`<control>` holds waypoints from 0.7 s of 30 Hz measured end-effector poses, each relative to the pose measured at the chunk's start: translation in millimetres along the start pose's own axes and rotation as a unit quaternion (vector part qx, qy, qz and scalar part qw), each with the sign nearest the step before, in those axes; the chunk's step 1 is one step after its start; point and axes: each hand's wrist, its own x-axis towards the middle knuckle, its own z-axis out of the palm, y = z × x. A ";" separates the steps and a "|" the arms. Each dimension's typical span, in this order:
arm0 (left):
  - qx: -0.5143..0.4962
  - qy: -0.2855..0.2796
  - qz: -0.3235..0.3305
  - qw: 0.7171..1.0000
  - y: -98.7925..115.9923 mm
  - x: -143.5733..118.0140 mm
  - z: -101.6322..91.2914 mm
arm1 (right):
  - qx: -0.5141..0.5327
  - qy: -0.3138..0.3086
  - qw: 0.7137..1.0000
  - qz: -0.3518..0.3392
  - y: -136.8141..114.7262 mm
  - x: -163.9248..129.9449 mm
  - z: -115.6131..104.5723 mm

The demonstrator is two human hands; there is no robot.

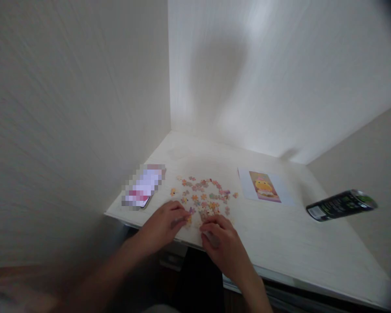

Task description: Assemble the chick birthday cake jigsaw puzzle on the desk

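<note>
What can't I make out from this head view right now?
- Puzzle pieces: too small and blurred to read shapes or print.
- Left hand and right hand: fingertips cover the nearest pieces; whether either grips one cannot be told.
- Phone: pixelated over.
- Can: label blurred.
- Picture card: detail too small.
- Table: near right corner cut off by the frame edge.

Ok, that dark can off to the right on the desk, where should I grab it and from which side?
Take the dark can around the middle of its body, coming down from above with the fingers across its width. It seems to lie on its side, long axis running left to right, near the right edge of the desk, so its ends are awkward to reach. The right hand is the nearer one.
</note>
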 end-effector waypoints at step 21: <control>0.020 -0.006 0.014 1.000 -4.4 2.5 -5.9 | -0.090 0.081 0.987 0.103 -2.2 -10.8 15.0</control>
